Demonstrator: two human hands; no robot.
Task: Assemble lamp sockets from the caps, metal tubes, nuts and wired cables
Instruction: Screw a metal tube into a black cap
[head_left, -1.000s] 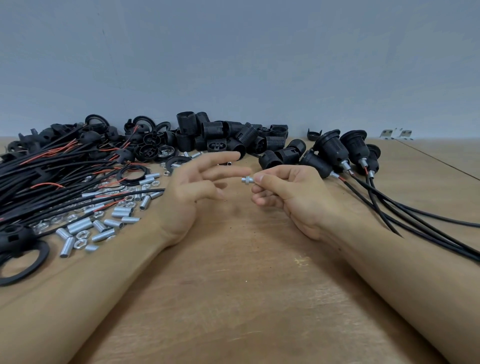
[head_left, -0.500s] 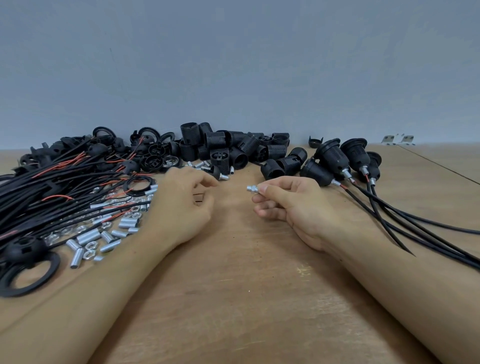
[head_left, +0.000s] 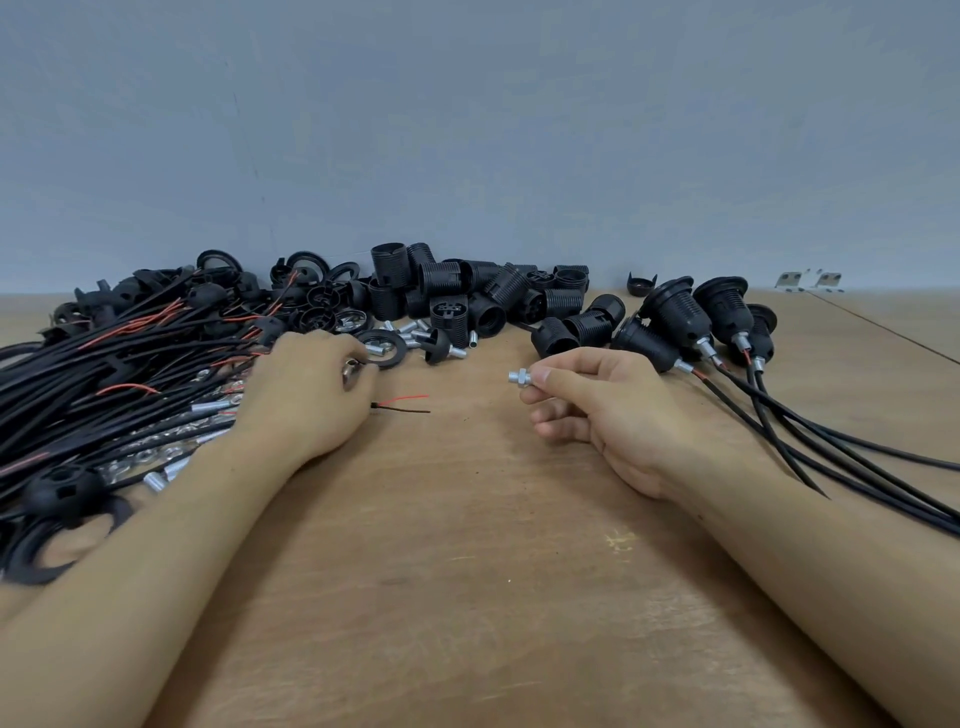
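Observation:
My right hand (head_left: 608, 410) hovers over the middle of the table and pinches a short metal tube with a nut on it (head_left: 518, 376) between thumb and forefinger, tube pointing left. At the edge of the heap of black wired cables (head_left: 104, 364) my left hand (head_left: 301, 400) lies palm down, fingers curled over one cable. That cable's bared red and black wire ends (head_left: 402, 404) stick out to the right of the hand. Something shiny shows by the left fingers. Black threaded socket caps (head_left: 467, 296) are piled at the back.
Several assembled sockets with cables (head_left: 685, 317) lie at the right, their cables running toward the near right. Loose metal tubes and nuts (head_left: 171, 457) lie under the cable heap. Black rings (head_left: 384, 348) sit beside the left hand. Bare wooden table (head_left: 467, 545) lies between my forearms.
My left hand let go of the tube, swung left and down to the cable heap and curled over a cable. My right hand kept the tube with the nut and barely moved.

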